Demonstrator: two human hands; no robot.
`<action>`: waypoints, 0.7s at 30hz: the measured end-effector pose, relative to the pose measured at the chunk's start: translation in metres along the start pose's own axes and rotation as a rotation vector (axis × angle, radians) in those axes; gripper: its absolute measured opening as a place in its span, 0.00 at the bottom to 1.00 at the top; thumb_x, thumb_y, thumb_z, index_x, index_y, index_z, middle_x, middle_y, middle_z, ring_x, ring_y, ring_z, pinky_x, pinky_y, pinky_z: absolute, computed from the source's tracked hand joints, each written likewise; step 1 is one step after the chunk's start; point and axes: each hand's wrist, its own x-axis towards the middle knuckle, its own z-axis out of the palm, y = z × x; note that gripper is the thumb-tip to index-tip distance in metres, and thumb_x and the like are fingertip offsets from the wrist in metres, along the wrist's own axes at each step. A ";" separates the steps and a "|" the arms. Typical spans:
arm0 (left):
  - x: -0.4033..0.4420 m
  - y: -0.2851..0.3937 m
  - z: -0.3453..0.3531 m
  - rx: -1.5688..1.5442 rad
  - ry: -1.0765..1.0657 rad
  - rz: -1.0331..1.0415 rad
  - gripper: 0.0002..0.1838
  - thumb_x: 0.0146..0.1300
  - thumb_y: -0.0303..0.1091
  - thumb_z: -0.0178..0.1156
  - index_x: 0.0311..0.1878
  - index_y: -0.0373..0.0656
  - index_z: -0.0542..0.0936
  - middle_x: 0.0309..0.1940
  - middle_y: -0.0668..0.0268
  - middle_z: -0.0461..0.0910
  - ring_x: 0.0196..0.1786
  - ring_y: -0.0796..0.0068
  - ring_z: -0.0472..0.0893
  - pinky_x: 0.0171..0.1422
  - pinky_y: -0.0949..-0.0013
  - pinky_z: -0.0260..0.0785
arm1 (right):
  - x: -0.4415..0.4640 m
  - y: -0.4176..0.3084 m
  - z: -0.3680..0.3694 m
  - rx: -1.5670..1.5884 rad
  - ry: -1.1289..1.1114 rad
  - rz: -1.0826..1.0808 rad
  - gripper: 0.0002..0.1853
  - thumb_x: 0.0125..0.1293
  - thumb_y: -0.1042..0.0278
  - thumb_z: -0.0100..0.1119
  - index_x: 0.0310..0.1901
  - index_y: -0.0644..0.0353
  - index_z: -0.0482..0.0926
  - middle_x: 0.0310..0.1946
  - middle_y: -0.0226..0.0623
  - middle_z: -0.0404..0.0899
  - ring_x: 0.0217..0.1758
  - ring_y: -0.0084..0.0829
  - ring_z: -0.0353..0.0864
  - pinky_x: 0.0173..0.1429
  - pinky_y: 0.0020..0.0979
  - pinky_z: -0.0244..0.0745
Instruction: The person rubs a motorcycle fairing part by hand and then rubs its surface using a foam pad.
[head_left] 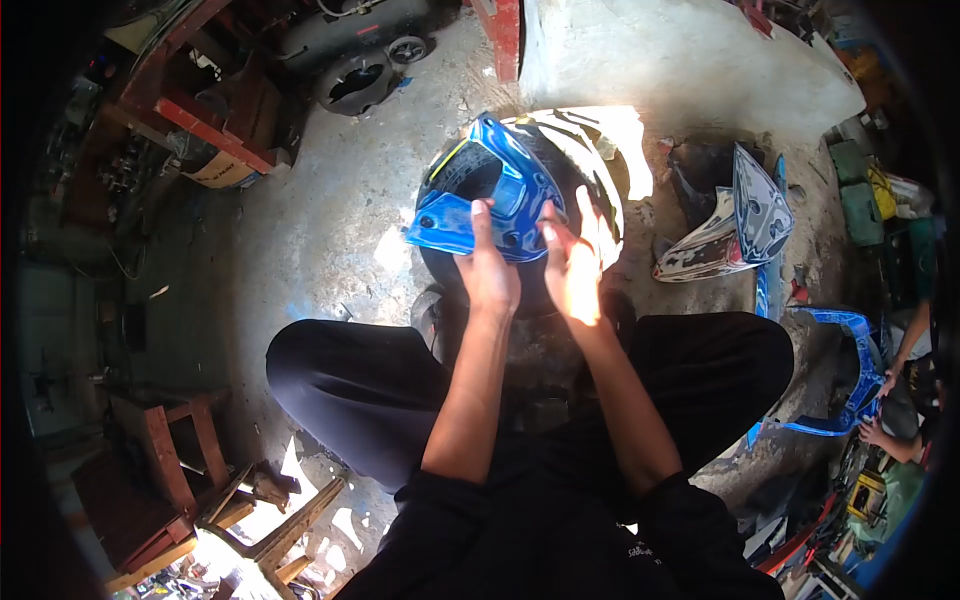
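A shiny blue molded panel (514, 185) is held above a round black tyre-like object (450, 268) on the floor in front of me. My left hand (488, 262) grips the panel's lower edge, its thumb lying on the blue face and its other fingers hidden beneath. At the panel's lower right is my right hand (577, 262), in bright light, with one finger reaching up and the others bent near the panel's edge. Whether those fingers pinch the panel or only touch it is not clear.
Grey and white patterned panels (735, 230) lie on the floor to the right. Farther right, a co-worker's hands (882, 425) hold a blue frame (858, 370). Wooden pieces (290, 525) lie at lower left. A red-framed bench (215, 135) stands at upper left.
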 end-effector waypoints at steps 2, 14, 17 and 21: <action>0.002 -0.001 -0.005 0.029 0.040 0.018 0.13 0.79 0.44 0.61 0.50 0.43 0.81 0.47 0.67 0.82 0.50 0.76 0.82 0.56 0.65 0.77 | -0.006 -0.001 -0.001 0.049 0.040 -0.096 0.05 0.64 0.69 0.71 0.41 0.53 0.89 0.72 0.49 0.75 0.70 0.49 0.73 0.72 0.47 0.59; 0.004 -0.005 -0.003 0.009 0.034 0.005 0.12 0.78 0.43 0.63 0.49 0.43 0.82 0.48 0.68 0.83 0.50 0.76 0.82 0.57 0.64 0.77 | -0.001 0.014 -0.003 0.137 -0.187 0.178 0.13 0.75 0.63 0.60 0.54 0.51 0.90 0.78 0.49 0.68 0.80 0.59 0.62 0.81 0.59 0.51; 0.005 0.002 -0.005 -0.066 0.018 -0.014 0.12 0.78 0.42 0.62 0.48 0.42 0.82 0.46 0.68 0.83 0.50 0.76 0.81 0.58 0.66 0.75 | -0.003 -0.031 -0.025 -0.181 -0.265 -0.068 0.17 0.79 0.65 0.55 0.62 0.57 0.86 0.72 0.57 0.73 0.81 0.54 0.64 0.85 0.52 0.49; 0.000 -0.010 0.000 0.019 0.058 0.019 0.12 0.79 0.42 0.61 0.48 0.42 0.82 0.47 0.68 0.82 0.49 0.78 0.80 0.55 0.68 0.75 | 0.000 0.015 -0.008 0.087 -0.264 0.156 0.17 0.80 0.57 0.53 0.59 0.52 0.89 0.82 0.47 0.60 0.84 0.61 0.53 0.82 0.63 0.47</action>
